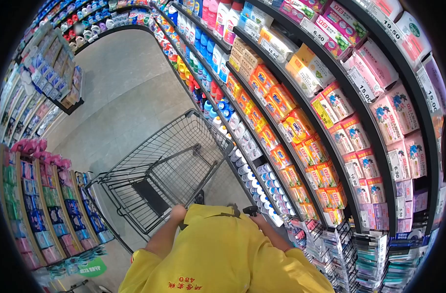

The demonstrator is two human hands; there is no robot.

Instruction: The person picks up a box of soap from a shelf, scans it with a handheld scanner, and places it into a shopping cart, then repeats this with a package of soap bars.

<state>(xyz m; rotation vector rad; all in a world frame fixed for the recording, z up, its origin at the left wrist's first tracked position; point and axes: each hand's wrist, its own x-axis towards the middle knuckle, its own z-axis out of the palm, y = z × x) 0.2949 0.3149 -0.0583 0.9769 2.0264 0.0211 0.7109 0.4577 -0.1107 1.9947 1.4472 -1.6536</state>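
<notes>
A grey wire shopping cart (176, 168) with a black panel (149, 198) in its seat part stands in front of me, angled across the aisle. My left hand (178, 213) is at the cart's near edge, closed, with its fingers mostly hidden. On the other side of my yellow top (218, 249), my right hand (257, 220) is low in front of me, partly covered by a small black object (250, 210). What the right hand holds cannot be made out. The visible part of the cart basket shows bare wire.
Tall curved shelves (389, 102) of boxed and packaged goods rise close on my right, with orange packs (281, 101) midway. Another shelf (42, 210) of colourful packets stands on the left. Beyond is a display stand (57, 73) beside the grey tiled floor (120, 78).
</notes>
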